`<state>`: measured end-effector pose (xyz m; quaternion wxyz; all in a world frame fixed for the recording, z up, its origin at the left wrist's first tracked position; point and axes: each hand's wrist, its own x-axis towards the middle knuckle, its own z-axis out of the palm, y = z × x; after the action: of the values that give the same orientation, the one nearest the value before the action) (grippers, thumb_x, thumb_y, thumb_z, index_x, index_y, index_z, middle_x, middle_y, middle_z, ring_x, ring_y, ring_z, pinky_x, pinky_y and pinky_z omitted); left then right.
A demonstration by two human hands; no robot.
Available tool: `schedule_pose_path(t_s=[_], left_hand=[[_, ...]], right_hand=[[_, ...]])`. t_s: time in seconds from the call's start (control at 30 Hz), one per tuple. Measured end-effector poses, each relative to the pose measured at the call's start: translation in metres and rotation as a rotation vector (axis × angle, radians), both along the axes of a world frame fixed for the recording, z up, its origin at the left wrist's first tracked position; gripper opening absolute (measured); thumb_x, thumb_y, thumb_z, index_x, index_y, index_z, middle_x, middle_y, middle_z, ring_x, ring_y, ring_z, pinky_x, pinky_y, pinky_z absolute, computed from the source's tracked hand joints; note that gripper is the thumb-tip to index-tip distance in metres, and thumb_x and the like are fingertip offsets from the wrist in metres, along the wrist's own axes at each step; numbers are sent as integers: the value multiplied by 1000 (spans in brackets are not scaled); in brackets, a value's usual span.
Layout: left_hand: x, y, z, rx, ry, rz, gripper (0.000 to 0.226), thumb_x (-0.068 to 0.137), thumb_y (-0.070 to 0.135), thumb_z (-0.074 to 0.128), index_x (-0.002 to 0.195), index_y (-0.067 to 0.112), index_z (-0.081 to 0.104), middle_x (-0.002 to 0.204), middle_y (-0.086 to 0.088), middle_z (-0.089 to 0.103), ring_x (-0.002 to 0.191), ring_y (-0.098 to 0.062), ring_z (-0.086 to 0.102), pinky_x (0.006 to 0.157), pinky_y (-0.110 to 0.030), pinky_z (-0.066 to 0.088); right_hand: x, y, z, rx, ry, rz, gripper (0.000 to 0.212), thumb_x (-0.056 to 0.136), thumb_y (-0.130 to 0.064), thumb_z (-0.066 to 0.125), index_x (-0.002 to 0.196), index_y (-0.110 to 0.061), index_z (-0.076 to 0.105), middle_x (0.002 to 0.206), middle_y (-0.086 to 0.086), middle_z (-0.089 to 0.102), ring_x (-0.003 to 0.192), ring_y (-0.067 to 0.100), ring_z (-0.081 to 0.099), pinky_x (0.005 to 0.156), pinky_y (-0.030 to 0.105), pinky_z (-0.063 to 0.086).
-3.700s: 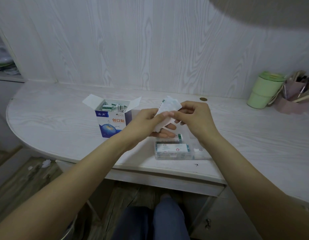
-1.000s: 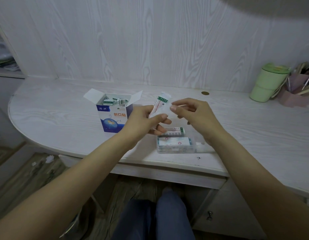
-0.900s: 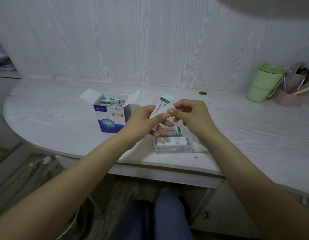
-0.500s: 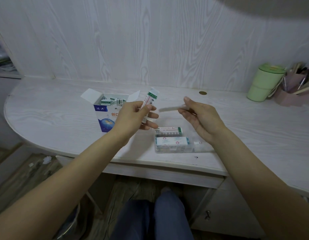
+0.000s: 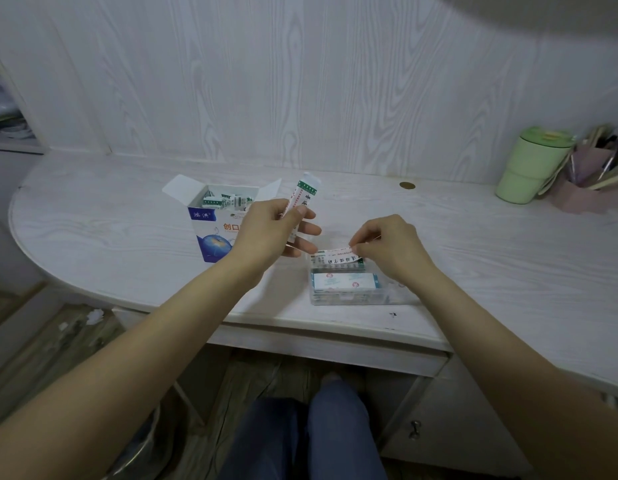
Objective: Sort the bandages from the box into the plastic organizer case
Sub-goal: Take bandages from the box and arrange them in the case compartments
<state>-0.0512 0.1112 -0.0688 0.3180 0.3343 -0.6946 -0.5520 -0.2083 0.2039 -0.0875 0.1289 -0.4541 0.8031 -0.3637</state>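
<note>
One bandage, pinched at its end by the right hand, lies over the case; it looks feather-light and floppy. More bandages are gripped in the left hand near the box.

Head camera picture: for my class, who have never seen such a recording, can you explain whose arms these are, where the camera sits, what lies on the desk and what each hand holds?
There is no machine here: a person wears the camera on the head, so it looks forward and down at their own two arms.

On the white desk stands an open bandage box with wrapped bandages inside. Nearer lies a clear plastic organizer case already holding bandages. Far right stand a green cup and a pink pen holder.

The left hand grips a small stack of bandages. The right hand pinches a single bandage over the case.
</note>
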Motion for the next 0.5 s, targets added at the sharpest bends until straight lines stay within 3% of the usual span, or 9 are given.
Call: schedule_pose_path(t_s=[0.3, 0.5], left_hand=[[0, 1, 0, 13, -19, -19, 21, 100, 20, 46, 90, 13, 63, 79, -2, 72, 52, -10, 65, 45, -16, 47], [-1, 3, 2, 67, 5, -55, 16, 98, 19, 50, 94, 12, 64, 82, -5, 71, 54, -12, 66, 48, -20, 51]], right_hand=[[4, -5, -2, 58, 148, 86, 6, 82, -7, 69, 84, -11, 73, 82, 2, 69, 72, 7, 59, 55, 4, 42], [1, -6, -2, 91, 194, 122, 4, 80, -10, 72, 84, -11, 75, 83, 3, 70, 65, 2, 54, 55, -1, 39]])
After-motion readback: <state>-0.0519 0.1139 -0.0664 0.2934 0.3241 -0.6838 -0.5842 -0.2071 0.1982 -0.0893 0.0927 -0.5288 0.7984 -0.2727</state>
